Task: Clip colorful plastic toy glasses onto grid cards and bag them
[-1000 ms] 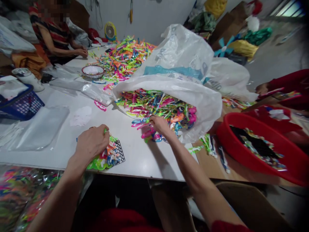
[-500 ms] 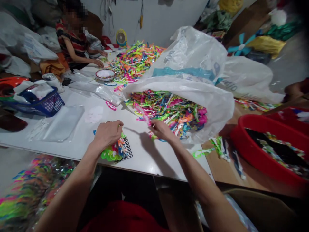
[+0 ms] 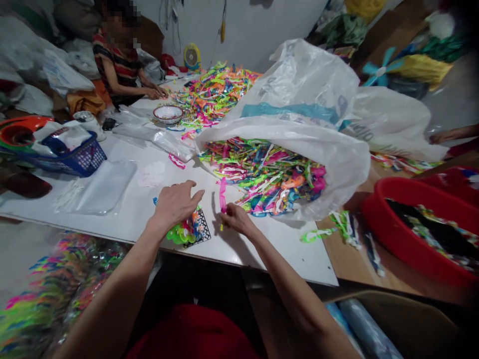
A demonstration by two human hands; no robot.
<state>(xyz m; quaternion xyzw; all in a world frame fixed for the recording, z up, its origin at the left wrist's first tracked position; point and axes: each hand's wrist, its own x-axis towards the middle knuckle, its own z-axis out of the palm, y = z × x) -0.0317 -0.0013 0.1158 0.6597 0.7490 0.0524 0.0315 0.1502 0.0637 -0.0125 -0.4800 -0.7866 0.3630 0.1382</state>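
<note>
My right hand (image 3: 236,219) pinches the lower end of a long pink plastic piece (image 3: 223,192), which stands nearly upright above the white table. My left hand (image 3: 179,202) lies over a small black lattice basket (image 3: 204,227), thumb and forefinger stretched apart; its other fingers are partly hidden. Green, blue and orange plastic pieces (image 3: 183,234) fill the basket under that palm. Beyond my right hand, a big white sack (image 3: 337,164) lies on its side with its mouth towards me, and a heap of colourful plastic pieces (image 3: 262,169) shows inside it.
A blue basket (image 3: 88,157) and clear plastic bags (image 3: 108,187) are on the left. At the far side a co-worker (image 3: 119,75) handles pieces beside a bowl (image 3: 168,114) and a colourful pile (image 3: 220,92). A red tub (image 3: 377,209) stands right; another person's hand (image 3: 441,137) shows behind.
My right hand has drawn the pink piece away from the sack, leftward and towards me, and the piece is now more upright. My left hand has lifted slightly, its thumb and forefinger wider apart.
</note>
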